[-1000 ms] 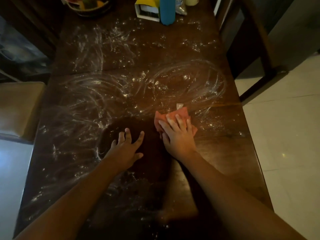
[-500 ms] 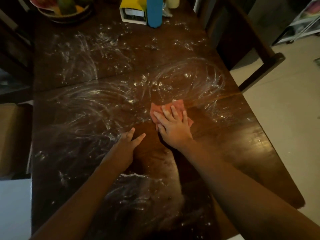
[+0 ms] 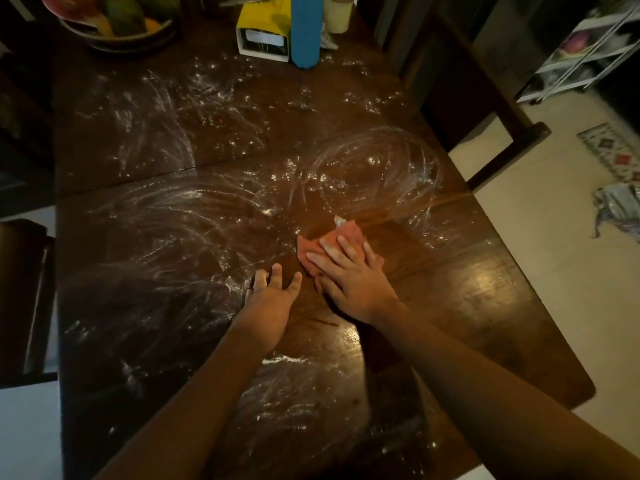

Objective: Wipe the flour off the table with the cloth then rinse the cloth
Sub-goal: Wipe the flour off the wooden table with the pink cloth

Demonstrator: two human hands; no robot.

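right hand [image 3: 349, 282] flat, fingers straight, pressing the pink cloth [image 3: 341, 232] onto the table [image 3: 485, 282]; nothing pinched, presumably to spread pressure across the fold. left hand [image 3: 270, 299] just beside it, fingers spread on the wood, holding nothing, likely a brace. flour [image 3: 374, 168] swirls lie beyond the fingertips.

cloth [image 3: 310, 252]: mostly under right hand [image 3: 349, 278] | fruit bowl [image 3: 131, 41], blue bottle [image 3: 304, 32]: cut by top edge
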